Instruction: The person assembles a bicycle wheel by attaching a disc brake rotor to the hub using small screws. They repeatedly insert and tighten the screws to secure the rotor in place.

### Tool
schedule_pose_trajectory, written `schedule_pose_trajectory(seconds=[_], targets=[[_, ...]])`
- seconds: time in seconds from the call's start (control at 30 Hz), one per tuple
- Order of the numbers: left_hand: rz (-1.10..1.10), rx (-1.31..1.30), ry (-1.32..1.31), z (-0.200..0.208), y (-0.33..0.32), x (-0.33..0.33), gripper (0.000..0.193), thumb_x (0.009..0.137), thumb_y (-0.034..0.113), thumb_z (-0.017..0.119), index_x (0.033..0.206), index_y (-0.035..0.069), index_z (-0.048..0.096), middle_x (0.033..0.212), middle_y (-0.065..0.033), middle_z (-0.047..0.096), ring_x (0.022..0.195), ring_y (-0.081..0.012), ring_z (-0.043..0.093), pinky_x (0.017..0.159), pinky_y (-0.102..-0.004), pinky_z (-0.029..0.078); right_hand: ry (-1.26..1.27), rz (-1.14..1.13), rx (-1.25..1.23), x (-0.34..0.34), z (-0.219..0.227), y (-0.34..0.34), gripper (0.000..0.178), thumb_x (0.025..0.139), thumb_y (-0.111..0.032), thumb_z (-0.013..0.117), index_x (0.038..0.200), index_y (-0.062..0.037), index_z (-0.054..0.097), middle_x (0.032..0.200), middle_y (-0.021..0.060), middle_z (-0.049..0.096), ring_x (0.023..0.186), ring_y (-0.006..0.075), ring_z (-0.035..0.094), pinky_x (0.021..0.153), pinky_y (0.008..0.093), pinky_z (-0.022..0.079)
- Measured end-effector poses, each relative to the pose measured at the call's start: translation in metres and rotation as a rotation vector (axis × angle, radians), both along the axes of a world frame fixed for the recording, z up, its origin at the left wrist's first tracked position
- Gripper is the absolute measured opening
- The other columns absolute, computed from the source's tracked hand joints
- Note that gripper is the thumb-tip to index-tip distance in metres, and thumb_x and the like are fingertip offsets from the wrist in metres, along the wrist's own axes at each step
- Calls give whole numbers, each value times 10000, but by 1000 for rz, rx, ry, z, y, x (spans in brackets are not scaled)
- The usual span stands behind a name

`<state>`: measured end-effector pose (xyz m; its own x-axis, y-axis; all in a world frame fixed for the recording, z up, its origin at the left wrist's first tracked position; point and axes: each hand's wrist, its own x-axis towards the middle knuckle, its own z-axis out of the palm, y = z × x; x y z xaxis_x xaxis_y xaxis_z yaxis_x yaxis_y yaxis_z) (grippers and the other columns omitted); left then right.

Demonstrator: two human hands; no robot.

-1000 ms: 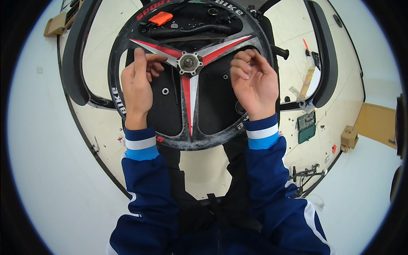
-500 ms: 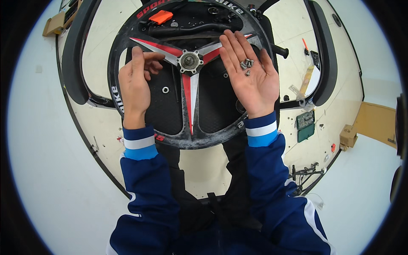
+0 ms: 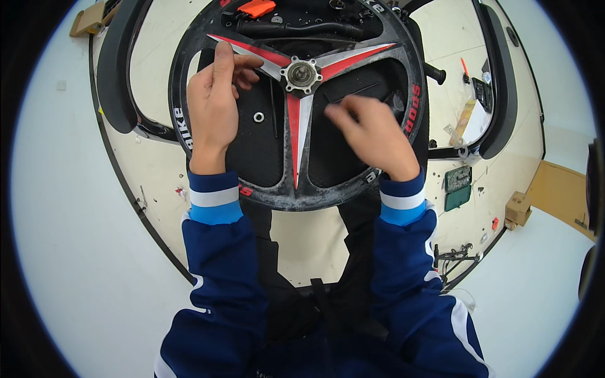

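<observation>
A black three-spoke bicycle wheel (image 3: 295, 196) with red and white spokes lies flat before me, its metal hub (image 3: 300, 74) in the middle. My left hand (image 3: 217, 104) is over the wheel's left side, thumb up and fingers loosely bent apart, with nothing visible in it. My right hand (image 3: 375, 129) is turned palm down over the right opening, its fingers curled in and partly smeared by motion. The small bolts that lay in that palm are hidden now. Through the left opening shows a small metal ring (image 3: 258, 117) on the black surface.
A black handlebar-like tube (image 3: 296, 29) and an orange piece (image 3: 256, 8) are at the wheel's far side. Curved black armrests (image 3: 118, 69) flank the wheel. On the floor to the right are a green case (image 3: 458, 189) and a cardboard box (image 3: 518, 208).
My right hand has turned from an open, palm-up position with several bolts on it to palm down with fingers curled. The view has shifted slightly; my left hand keeps its pose.
</observation>
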<state>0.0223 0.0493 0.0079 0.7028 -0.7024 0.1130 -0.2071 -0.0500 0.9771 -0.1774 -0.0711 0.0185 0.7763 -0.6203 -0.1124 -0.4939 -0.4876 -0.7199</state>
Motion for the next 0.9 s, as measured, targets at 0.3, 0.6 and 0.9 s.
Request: schedule_pose_trajectory(seconds=[0.3, 0.6, 0.9], targets=[[-16, 45, -57, 0, 1, 1, 684, 1044, 523, 324, 959, -14, 739, 790, -60, 674, 740, -104, 567, 651, -226, 384, 184, 201, -4, -5, -9, -2, 199, 753, -13, 701, 948, 14, 731, 872, 201, 709, 770, 313, 694, 726, 360, 551], [-16, 36, -65, -1, 4, 4, 652, 1043, 508, 355, 966, -12, 741, 791, -51, 668, 737, -96, 547, 661, -224, 378, 25, 87, 45, -10, -5, -11, 211, 881, -99, 670, 1027, 52, 693, 807, 146, 715, 660, 187, 698, 577, 289, 551], [12, -17, -36, 0, -2, 1, 560, 1018, 457, 489, 897, -27, 745, 723, -52, 660, 707, -99, 572, 676, -239, 443, -200, -27, -237, 9, -14, -14, 130, 787, -67, 707, 881, 23, 707, 843, 180, 680, 740, 326, 669, 684, 366, 529]])
